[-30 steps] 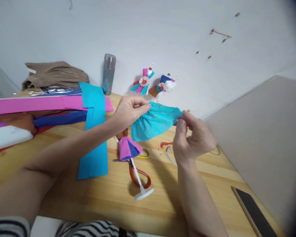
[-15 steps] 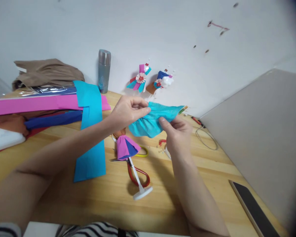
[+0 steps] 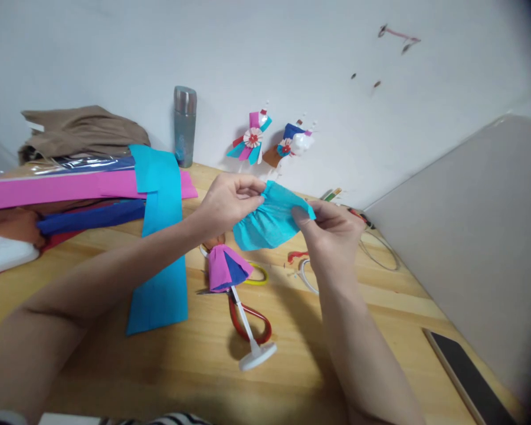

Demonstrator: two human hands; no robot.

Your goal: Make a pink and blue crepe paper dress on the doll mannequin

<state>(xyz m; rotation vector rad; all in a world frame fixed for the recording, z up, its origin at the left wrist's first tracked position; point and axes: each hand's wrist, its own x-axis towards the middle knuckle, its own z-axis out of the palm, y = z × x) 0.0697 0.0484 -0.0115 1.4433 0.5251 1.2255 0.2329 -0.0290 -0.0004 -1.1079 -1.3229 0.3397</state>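
Far left: brown cloth (image 3: pixel 84 133) lies heaped at the back of the wooden table (image 3: pixel 97 378). In front of it, a pink strip (image 3: pixel 62 190) runs inward from the left edge, with a blue roll (image 3: pixel 92 217) just nearer. A long turquoise strip (image 3: pixel 161 301) lies across the pink strip's right end and extends toward the near side, partly hidden by the left forearm. Grey bottle (image 3: pixel 185 127) upright near the wall.

Left hand (image 3: pixel 230 200): closed in a pinch, thumb and fingers on the upper left edge of the turquoise piece (image 3: pixel 269 221). Piece is held above the table, between both hands, creased into folds at its left; paper or cloth, cannot tell. Below it, a pink-and-blue skirted figure (image 3: pixel 223 268) on a stem with a round white base (image 3: pixel 257 356), beside red-handled scissors (image 3: pixel 261 313). Behind, two decorated figures with rosettes stand close together.

Right hand (image 3: pixel 331 230): gripping the piece's right end, thumb over the near face. Far right: dark-screened phone (image 3: pixel 469 375) flat on the table
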